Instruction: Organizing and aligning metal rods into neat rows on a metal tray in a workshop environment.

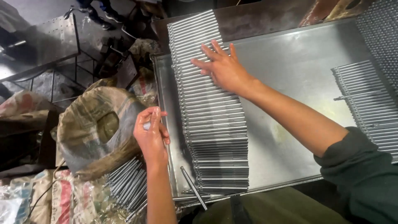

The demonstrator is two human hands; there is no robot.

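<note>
Broadly, a shallow sheet-metal tray (290, 62) fills most of the view on the bench, and a long row of thin steel rods (213, 124) runs down its left side. Each rod lies with its long axis crosswise, pointing left to right, and the rods are packed side by side so that the row itself stretches away from the person. A second batch of rods (365, 99) lies at the tray's right edge, well apart from the first. Left of the tray, a rolled-down woven sack (99, 128) sits open, with a loose bundle of rods (128, 184) spilling from its lower side.

The right hand (224, 68) rests flat on the far part of the row, fingers spread and apart, pressing on the rods rather than gripping any. The left hand (151, 132) hovers just beside the tray's left rim, between sack and row, fingers pinched together on a small pale object too small to identify. It is the nearer hand to the loose bundle. One stray rod (193, 188) lies slantwise at the row's near end.
</note>
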